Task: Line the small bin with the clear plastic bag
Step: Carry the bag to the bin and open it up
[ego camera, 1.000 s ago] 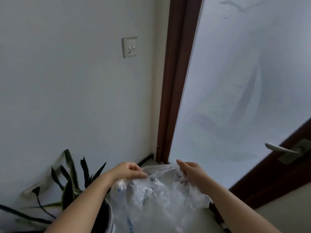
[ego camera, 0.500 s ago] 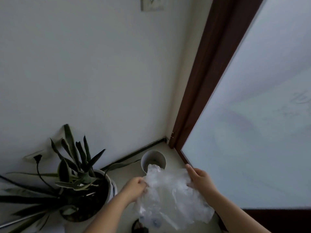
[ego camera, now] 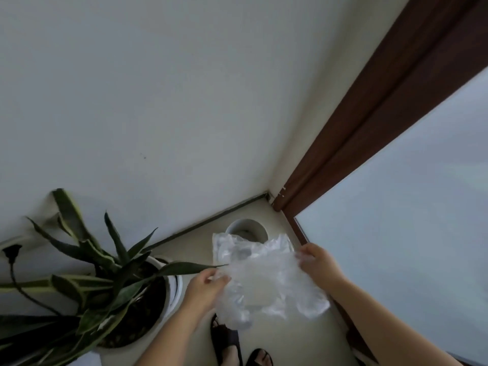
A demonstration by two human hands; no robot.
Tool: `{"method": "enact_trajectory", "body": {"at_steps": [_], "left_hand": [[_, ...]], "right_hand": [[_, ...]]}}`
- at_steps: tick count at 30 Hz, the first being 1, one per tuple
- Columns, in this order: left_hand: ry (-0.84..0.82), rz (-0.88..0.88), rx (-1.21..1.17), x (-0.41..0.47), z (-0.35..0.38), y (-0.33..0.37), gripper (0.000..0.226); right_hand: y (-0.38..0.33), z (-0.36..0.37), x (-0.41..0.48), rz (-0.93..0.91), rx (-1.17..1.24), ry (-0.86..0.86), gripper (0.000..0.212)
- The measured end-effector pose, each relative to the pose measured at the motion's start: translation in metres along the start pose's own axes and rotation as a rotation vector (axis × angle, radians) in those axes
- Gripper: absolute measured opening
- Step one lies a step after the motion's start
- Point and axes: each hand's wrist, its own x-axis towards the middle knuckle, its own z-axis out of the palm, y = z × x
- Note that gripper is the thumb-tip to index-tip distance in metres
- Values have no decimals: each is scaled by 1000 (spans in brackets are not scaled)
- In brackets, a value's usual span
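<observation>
A crumpled clear plastic bag [ego camera: 264, 276] hangs in the air between both hands. My left hand [ego camera: 204, 289] pinches its left edge, and my right hand [ego camera: 317, 262] grips its right edge. Below and beyond it, a small white round bin [ego camera: 260, 229] stands on the floor in the corner by the door frame. The bag's upper edge covers the near part of the bin's rim, and the two are apart in height.
A large spiky plant in a white pot [ego camera: 173, 286] stands left of my hands, one leaf reaching toward the bag. A brown door frame [ego camera: 369, 107] and frosted glass door [ego camera: 409, 207] run along the right. My feet in dark sandals [ego camera: 227, 339] are on the pale floor.
My view has tilted further down, bringing the bin, floor and my feet into sight. Both hands have kept hold of the bag and lowered it toward the bin.
</observation>
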Motion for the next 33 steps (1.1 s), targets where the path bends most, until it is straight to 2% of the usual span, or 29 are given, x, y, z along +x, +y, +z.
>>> {"method": "enact_trajectory", "body": {"at_steps": [2,4,7,9,11,13,18,19,21,25,28,33], "left_hand": [[-26,-53,-115,15,-7,1,22],[-89,-94,-209,29,-11,2,22],[-133,-159,-382,52,-8,3,22],[-101,-210,-486,64,-2,4,25],[-65,-243,-547,76,5,3,24],[-12,-277,-506,86,14,4,25],[34,-339,-526,119,38,1,13],[56,-339,-535,128,41,-3,18],[94,-302,-516,147,47,-13,27],[77,-196,-438,181,58,-16,16],[153,-108,-431,212,67,-25,18],[112,-5,-503,259,69,-38,25]], "right_hand": [[4,1,15,37,-17,81,9],[5,3,28,109,101,120,25],[4,11,47,273,461,-2,29],[5,18,59,318,583,-92,26],[9,27,73,324,566,-117,25],[13,33,88,326,503,-136,23],[25,35,123,329,500,-349,25],[28,33,131,318,470,-390,29],[34,26,144,302,380,-454,37],[50,21,172,334,310,-527,60],[63,34,196,296,250,-509,78],[79,77,237,179,400,-521,66]]}}
